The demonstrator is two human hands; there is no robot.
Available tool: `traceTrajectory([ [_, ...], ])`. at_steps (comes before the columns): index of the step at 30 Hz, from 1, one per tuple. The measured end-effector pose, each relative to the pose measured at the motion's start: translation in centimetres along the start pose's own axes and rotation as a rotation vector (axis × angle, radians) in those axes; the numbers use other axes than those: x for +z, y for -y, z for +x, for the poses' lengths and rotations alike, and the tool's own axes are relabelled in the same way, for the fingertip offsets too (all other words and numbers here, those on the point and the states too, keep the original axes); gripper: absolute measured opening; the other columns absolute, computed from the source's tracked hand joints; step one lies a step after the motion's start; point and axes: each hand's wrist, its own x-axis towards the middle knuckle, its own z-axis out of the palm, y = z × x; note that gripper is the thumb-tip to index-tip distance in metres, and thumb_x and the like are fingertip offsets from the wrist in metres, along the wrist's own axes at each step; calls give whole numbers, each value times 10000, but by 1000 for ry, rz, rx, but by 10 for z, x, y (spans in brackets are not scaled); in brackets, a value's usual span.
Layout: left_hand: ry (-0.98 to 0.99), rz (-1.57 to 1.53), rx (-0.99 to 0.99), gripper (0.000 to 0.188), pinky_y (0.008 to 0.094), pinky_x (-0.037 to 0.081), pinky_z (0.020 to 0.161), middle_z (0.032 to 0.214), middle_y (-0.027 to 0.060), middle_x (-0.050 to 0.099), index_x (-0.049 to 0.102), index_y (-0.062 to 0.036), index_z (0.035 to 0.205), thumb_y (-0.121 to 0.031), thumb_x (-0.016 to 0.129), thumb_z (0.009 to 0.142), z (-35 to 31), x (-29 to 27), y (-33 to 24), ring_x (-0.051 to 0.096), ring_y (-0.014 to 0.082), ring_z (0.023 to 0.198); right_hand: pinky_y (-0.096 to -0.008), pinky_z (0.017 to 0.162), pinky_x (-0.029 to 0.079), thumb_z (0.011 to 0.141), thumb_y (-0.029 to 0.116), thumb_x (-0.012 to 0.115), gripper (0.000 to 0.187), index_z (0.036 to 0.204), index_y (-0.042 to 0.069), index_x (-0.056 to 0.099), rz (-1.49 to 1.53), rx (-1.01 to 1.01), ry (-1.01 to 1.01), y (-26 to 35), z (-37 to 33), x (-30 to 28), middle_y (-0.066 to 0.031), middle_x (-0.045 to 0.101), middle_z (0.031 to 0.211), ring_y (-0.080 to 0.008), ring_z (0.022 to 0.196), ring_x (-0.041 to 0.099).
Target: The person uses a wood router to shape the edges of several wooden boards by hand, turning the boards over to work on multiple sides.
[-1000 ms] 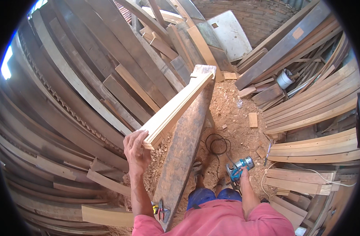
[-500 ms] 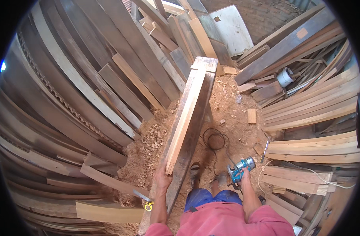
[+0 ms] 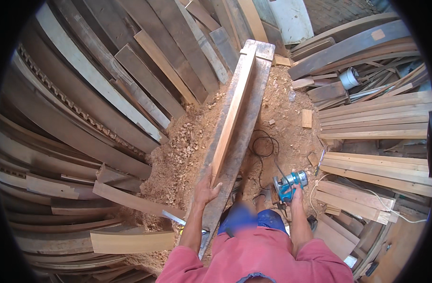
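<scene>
My right hand (image 3: 296,194) is closed around a blue and silver handheld router (image 3: 288,186), held off the right side of a long, narrow wooden bench (image 3: 246,115). A pale wood strip (image 3: 232,115) runs lengthwise along this bench up to its far end. At the strip's near end my left hand (image 3: 206,191) lies with its fingers along the left side and its thumb spread to the right. Beside my left forearm shows a metal blade (image 3: 173,217) with something yellow at it, partly hidden by the arm.
A black cord (image 3: 263,144) loops over the shaving-covered floor (image 3: 284,118) right of the bench. Long boards (image 3: 79,89) lean along the left. Stacked planks (image 3: 374,115) lie at the right, near a white bucket (image 3: 349,79). A small wood block (image 3: 306,119) sits on the floor.
My view has shifted, so the bench sits higher in the picture. The strip now reaches over the bench's far end. My left thumb has spread away; my right hand still holds the router.
</scene>
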Motion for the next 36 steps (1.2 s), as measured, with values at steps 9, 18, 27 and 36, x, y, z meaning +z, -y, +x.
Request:
traceTrajectory([
  [9,346,-119,-80,992,487,500,1016,1313,315,606,211,-110,1623,-160,691,757,49,-18,22,605,476,1182,-363,485,516,895,134,593,359,1233,189,484,50,-26,15,-25,-32,38,-35,559,670,-198,531,571],
  [18,301,44,8,1028,728,129,1173,1619,361,147,149,-163,1647,-136,724,796,28,52,-33,142,607,1478,-340,469,494,884,100,637,233,1109,115,582,9,-200,78,-41,-61,18,-12,550,694,-148,545,557],
  [27,120,239,61,1073,703,227,1138,1554,419,216,251,-119,1617,-529,785,781,29,71,-15,276,629,1392,-281,510,473,853,77,628,355,1188,-27,570,-312,-463,182,12,-194,63,-45,586,740,-118,559,559],
  [36,-28,91,-43,791,558,412,1028,1310,355,525,364,-41,1549,-336,688,889,38,99,26,498,510,1210,-251,578,474,852,114,672,467,1272,-61,566,-365,-597,354,10,-240,88,-33,616,783,-86,632,565],
])
